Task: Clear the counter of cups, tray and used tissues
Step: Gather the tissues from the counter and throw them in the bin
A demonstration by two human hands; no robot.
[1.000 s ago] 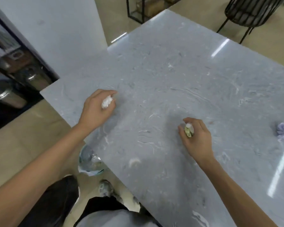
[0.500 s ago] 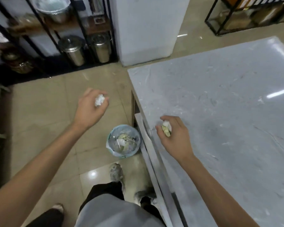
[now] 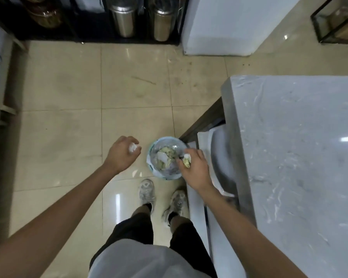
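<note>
Left hand (image 3: 122,155): grip closed on a white tissue wad (image 3: 132,147), held over the floor (image 3: 68,101) just left of the bin (image 3: 165,157). Right hand (image 3: 195,167): grip clamped on a second wad (image 3: 186,160), white with yellow-green stain, held over the bin's right rim. Bin is lined with a clear bag and holds crumpled waste. It stands on the floor beside the counter (image 3: 299,147), just ahead of the person's shoes (image 3: 147,191). Visible counter top grey marble.
</note>
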